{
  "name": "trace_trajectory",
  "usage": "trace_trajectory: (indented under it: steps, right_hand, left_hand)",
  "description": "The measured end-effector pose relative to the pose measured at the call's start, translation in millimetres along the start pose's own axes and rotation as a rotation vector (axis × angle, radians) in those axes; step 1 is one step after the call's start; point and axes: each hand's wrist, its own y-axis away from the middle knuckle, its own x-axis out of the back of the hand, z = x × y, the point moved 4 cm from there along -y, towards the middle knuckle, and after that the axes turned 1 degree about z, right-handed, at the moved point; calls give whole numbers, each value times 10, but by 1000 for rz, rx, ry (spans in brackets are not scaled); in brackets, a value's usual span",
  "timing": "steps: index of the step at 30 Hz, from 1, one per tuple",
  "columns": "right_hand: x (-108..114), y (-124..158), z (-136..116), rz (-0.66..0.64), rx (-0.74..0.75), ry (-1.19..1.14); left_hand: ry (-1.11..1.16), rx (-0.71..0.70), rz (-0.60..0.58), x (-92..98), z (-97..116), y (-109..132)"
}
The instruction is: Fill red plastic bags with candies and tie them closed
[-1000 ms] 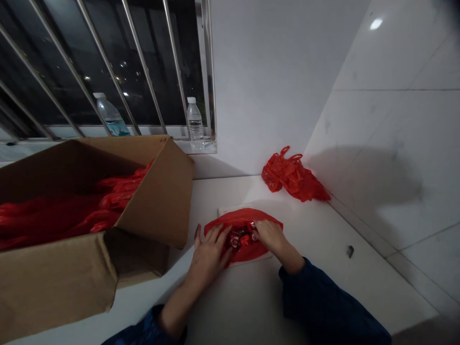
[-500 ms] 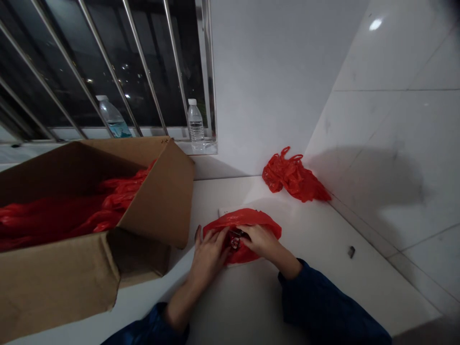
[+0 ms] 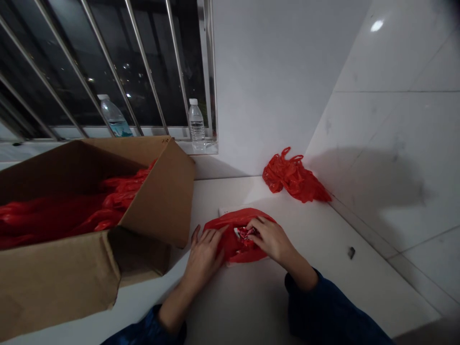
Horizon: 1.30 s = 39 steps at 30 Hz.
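A red plastic bag (image 3: 247,213) lies on the white tabletop with its mouth spread open. My left hand (image 3: 201,254) grips the left side of its rim, with one finger raised outside. Over the opening, my right hand (image 3: 273,239) reaches in from the right, thumb and fingers closed on a small red-and-white wrapped packet (image 3: 245,233). More red and white shows below it inside the bag, too small to make out. Beneath the bag, the corner of a flat white item (image 3: 223,211) sticks out.
An open cardboard box (image 3: 158,191) holding red plastic bags (image 3: 115,196) stands at left. Two plastic bottles, one labelled (image 3: 117,120) and one plain (image 3: 196,125), stand by the barred window. A crumpled red bag (image 3: 293,177) lies against the wall; a small dark piece (image 3: 351,252) lies at right.
My right hand has shifted slightly right and lifted, now with the red-and-white packet at its fingertips. My left hand has moved a little left and down along the bag's rim.
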Motion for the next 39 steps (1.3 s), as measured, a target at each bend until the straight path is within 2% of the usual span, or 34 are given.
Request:
trace_trajectory:
  steps: [3,7,10,13,16,18,21,24,29,33,36,39]
  right_hand:
    - [74,44,33,33,6,-20]
    - [120,106,-61,122,135,-233]
    - [113,202,-193,235,257,-250]
    - [85,324,-302,384,385,-229]
    - [59,401,-303,450,370,-379]
    - [32,408,-253,398,251,-613]
    - [-72,384,-233,174,68,-1016]
    - [-173,348,-260,39,-51,-1214]
    - [-266,319,-252,0,-189,-1290]
    - [-216,332,-263,-50,-174,-1321]
    - [-135,346,-219,-73,-122,-1224]
    - [-76,359,-95,-15,-112,-911]
  left_hand:
    - [24,13,14,45,31,30]
    - [139,93,80,151,90,32]
    - [340,180,107,237,136,17]
    - [603,247,69,266,192,0]
    - [773,269,70,269,240,-7]
    - [829,257,96,269,264,-7]
    - [842,225,114,256,293,-5]
    - [847,220,120,229,300,0]
    - [1120,258,75,158,297,-9]
    - [1200,248,26,145,298,-23]
    - [1023,242,70,236,220,15]
    - [699,227,128,392,114,102]
